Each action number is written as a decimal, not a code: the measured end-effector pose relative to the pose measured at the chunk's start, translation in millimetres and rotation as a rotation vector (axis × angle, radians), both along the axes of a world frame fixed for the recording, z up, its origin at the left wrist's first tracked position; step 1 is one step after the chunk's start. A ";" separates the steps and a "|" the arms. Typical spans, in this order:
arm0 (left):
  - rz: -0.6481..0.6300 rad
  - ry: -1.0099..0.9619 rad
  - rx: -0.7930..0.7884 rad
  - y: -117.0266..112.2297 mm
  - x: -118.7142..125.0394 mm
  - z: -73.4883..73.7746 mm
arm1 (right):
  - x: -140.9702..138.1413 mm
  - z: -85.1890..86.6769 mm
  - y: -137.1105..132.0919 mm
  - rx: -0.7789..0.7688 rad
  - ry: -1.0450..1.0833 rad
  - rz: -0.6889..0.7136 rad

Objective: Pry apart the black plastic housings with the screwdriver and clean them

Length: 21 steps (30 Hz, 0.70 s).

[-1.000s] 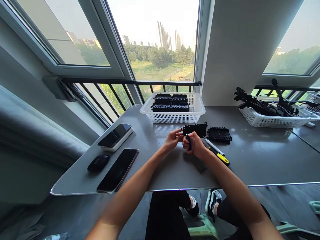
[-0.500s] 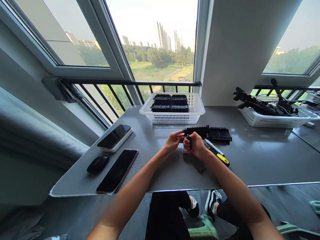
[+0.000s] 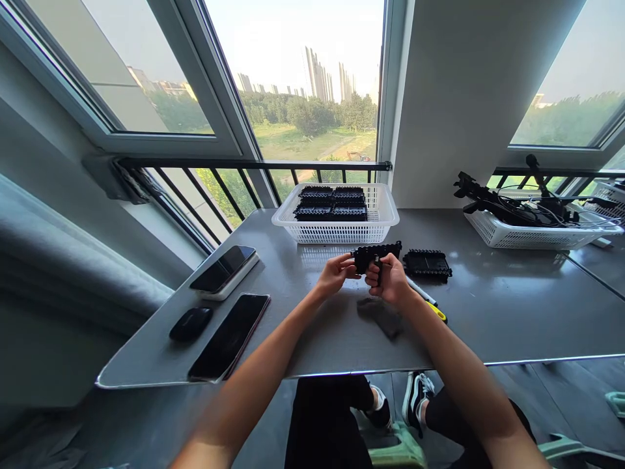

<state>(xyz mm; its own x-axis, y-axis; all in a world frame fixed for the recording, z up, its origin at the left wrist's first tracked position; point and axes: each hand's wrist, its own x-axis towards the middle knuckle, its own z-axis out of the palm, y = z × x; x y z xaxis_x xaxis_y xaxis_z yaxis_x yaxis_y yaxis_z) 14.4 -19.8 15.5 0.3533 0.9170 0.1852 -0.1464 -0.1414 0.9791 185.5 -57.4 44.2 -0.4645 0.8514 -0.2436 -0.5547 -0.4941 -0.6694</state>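
A black plastic panel with toothed edges [image 3: 375, 251] is lifted in front of me, tilted, its left end pinched in my left hand [image 3: 334, 273]. My right hand [image 3: 392, 280] is closed round a small black tool with a light tip [image 3: 377, 262], held up against the panel's near side. What the tip touches is too small to tell. A second toothed panel [image 3: 428, 264] lies flat on the table just to the right. Below my hands is a piece of dark grey cloth [image 3: 381, 316].
Partly behind my right wrist lie a white pen [image 3: 422, 291] and a yellow-and-black handle [image 3: 437, 312]. A white basket [image 3: 342, 232] at the back holds several similar panels. Two phones [image 3: 229, 335] and a black mouse [image 3: 191, 324] rest at left. Another basket [image 3: 541, 238] with cables stands at right.
The panel in my left hand has tilted up and shifted left, away from the second panel. My right hand has moved slightly right with the tool.
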 end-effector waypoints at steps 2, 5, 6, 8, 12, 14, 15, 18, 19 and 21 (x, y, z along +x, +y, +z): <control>0.020 -0.014 -0.007 1.7 -1.6 -0.4 | 3.3 0.9 1.0 -0.006 0.012 -0.014; 0.029 -0.030 -0.014 3.5 -3.8 -0.4 | 9.1 4.0 1.8 -0.012 0.031 -0.041; 0.036 -0.034 -0.015 3.8 -4.5 -0.1 | 11.3 5.2 1.9 -0.012 0.037 -0.051; 0.057 -0.040 -0.017 4.2 -5.6 0.6 | 15.8 7.2 2.4 -0.011 0.046 -0.073; 0.071 -0.039 -0.016 4.1 -7.2 2.1 | 23.5 8.1 3.9 -0.007 0.056 -0.125; 0.075 -0.038 -0.017 3.9 -7.4 2.6 | 25.5 7.5 4.5 -0.003 0.060 -0.141; 0.077 -0.038 -0.016 3.8 -7.3 2.7 | 25.8 7.2 4.7 -0.001 0.062 -0.144; 0.074 -0.031 -0.001 2.8 -6.6 3.0 | 24.0 6.5 4.3 0.002 0.061 -0.134; 0.070 -0.026 0.009 2.3 -6.1 3.1 | 22.5 6.3 3.9 0.002 0.058 -0.126; 0.064 -0.016 0.028 1.0 -4.7 3.2 | 18.4 5.8 2.9 0.003 0.045 -0.103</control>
